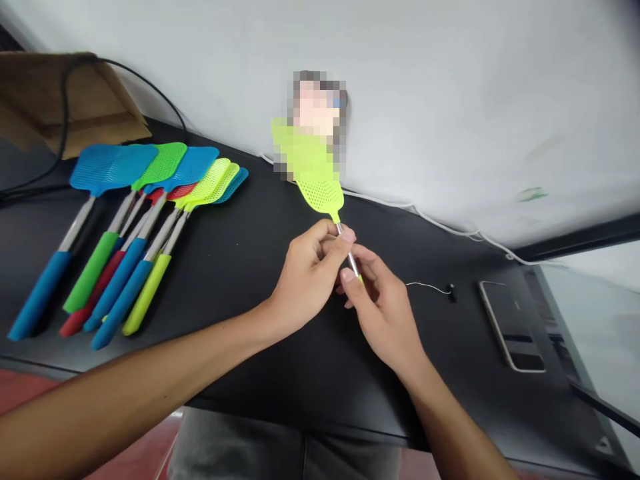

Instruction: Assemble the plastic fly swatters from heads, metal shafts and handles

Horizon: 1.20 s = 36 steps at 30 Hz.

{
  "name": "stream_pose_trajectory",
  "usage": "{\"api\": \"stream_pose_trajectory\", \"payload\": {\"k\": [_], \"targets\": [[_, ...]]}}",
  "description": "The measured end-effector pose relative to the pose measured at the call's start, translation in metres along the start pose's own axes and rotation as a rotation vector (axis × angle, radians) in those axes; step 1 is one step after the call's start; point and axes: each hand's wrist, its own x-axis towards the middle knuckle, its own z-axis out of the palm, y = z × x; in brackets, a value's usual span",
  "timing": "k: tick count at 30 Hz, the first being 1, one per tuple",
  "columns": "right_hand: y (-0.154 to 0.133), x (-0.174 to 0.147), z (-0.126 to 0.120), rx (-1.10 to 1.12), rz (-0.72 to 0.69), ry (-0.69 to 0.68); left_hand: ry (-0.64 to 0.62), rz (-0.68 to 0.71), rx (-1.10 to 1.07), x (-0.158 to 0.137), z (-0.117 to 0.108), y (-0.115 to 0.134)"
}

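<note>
A yellow-green fly swatter [323,190] with a perforated head is held up over the black table, its head toward the wall. Closed round its metal shaft just below the head is my left hand [315,267]. My right hand [380,293] grips it lower down, at the yellow-green handle, most of which the fingers hide. To the left lies a pile of fly swatters [113,167] in blue, green, red and yellow-green, with metal shafts and coloured handles, heads pointing away from me.
An open cardboard box [60,100] and a black cable [65,107] are at the back left. A smartphone [513,327] lies on the right of the table [240,380], near a thin white cord [427,285]. A white cable [440,227] runs along the wall. Behind the swatter is a blurred patch.
</note>
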Motion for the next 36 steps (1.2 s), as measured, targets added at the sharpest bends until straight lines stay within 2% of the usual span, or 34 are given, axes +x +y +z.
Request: {"api": "stream_pose_trajectory", "payload": {"k": [3,6,10,14,17,19,25,32,36], "targets": [[0.003,0.0,0.004,0.016,0.013,-0.078,-0.025,-0.031,-0.041,0.0,0.001,-0.004],[0.004,0.0,-0.007,-0.109,0.001,-0.006,-0.058,-0.029,-0.025,0.002,0.003,-0.007],[0.008,-0.02,-0.045,-0.521,0.018,0.257,-0.037,-0.08,0.022,0.004,0.003,-0.013],[0.026,-0.051,-0.095,-0.968,0.125,0.469,-0.039,-0.09,0.019,0.003,0.002,-0.017],[0.042,-0.064,-0.122,-1.133,0.199,0.483,-0.061,-0.088,0.023,0.001,0.001,-0.017],[0.051,-0.064,-0.13,-1.198,0.253,0.445,-0.08,-0.084,0.041,0.0,0.001,-0.018],[0.069,-0.054,-0.125,-1.339,0.398,0.382,-0.109,-0.082,0.052,0.002,0.001,-0.02],[0.067,-0.052,-0.111,-1.314,0.283,0.416,-0.107,-0.108,-0.012,0.005,-0.001,-0.016],[0.066,-0.046,-0.102,-1.33,0.306,0.38,-0.106,-0.116,-0.026,0.004,-0.002,-0.021]]}}
